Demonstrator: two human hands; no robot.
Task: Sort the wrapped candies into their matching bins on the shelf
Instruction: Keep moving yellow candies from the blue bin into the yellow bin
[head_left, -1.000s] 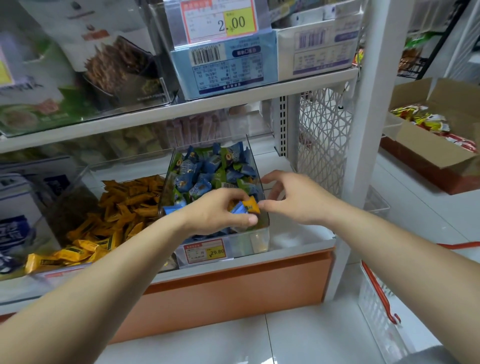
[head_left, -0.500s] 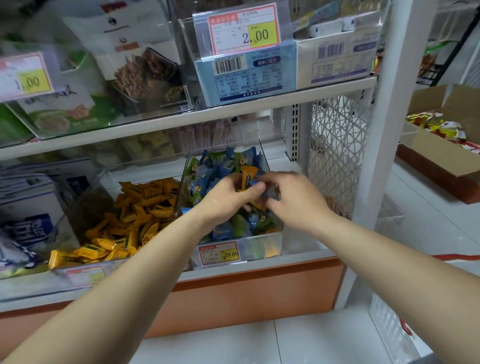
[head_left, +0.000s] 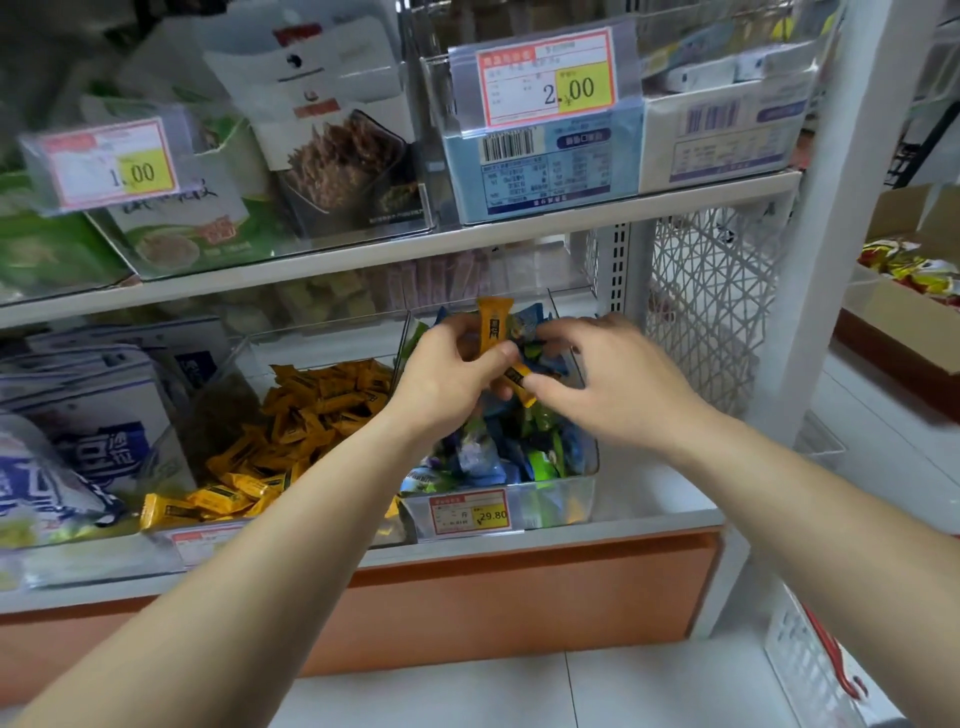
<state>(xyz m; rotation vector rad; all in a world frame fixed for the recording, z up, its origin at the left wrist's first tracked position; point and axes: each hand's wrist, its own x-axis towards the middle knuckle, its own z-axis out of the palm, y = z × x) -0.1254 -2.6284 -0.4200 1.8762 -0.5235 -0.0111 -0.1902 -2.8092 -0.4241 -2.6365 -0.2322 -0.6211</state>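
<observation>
Two hands meet over the clear bin of blue and green candies (head_left: 563, 501), in the gap between its rear rim and the front edge of the upper shelf (head_left: 363, 254). The left hand (head_left: 447, 379) pinches an orange candy (head_left: 493, 327) between thumb and fingers. It holds the candy upright, so the top pokes above the knuckles, close under that shelf edge. A second orange candy (head_left: 519, 383) lies slanted just below the left thumb. The right hand (head_left: 618, 387) reaches it with curled fingers and the index fingertip touches its lower end, but whether this hand grips it cannot be told. Both candies hang above the blue and green heap. The orange bin (head_left: 218, 415), filled with matching orange wrappers, stands just beside on the left. On the right, a strip of bare shelf board (head_left: 649, 499) separates the blue and green bin from the white lattice panel (head_left: 711, 312) and the upright post (head_left: 815, 270). A price tag (head_left: 470, 513) sits on that bin's front wall, at the shelf's front edge. Beyond the post stand a cardboard box (head_left: 904, 338) and, low down, a white basket (head_left: 800, 654).
</observation>
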